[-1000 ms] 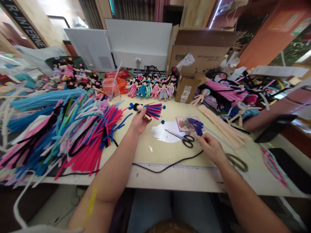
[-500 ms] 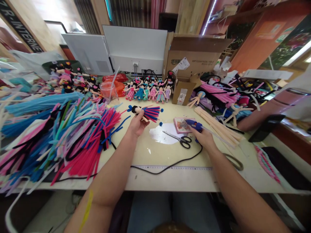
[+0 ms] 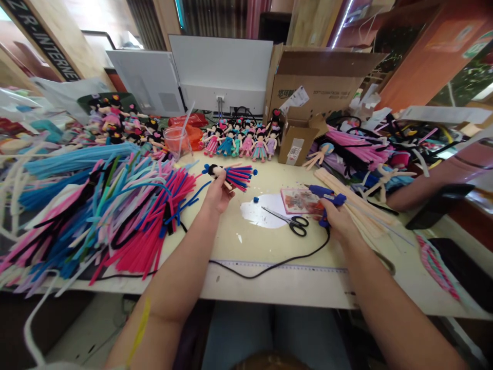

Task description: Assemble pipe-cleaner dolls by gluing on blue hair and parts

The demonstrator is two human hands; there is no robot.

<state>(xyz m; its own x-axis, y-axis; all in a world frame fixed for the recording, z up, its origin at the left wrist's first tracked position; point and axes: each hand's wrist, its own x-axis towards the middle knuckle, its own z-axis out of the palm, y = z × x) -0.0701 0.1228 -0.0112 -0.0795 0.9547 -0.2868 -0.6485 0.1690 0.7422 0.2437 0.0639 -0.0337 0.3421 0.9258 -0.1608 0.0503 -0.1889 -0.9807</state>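
My left hand (image 3: 219,195) is closed around a small doll (image 3: 239,176) with black hair, blue bows and a blue-and-pink striped skirt. The doll lies sideways, its head to the left. In my right hand (image 3: 334,216) is a blue glue gun (image 3: 325,194), its nozzle pointing left above a pink-edged pad (image 3: 296,201). Black-handled scissors (image 3: 296,225) rest partly on a white sheet (image 3: 254,213), blades to the left. On that sheet sits a small blue ball (image 3: 256,200).
Fuzzy pipe cleaners (image 3: 96,205) heap up on the left. Several finished dolls (image 3: 242,141) stand at the back beside a small cardboard box (image 3: 296,144). Beige strips (image 3: 346,200) lie at the right. A black cord (image 3: 265,266) crosses the front near a ruler (image 3: 308,267).
My right hand has lifted the glue gun and shifted it a little to the right, off the pad. My left hand still holds the doll in nearly the same spot. The view has turned slightly.
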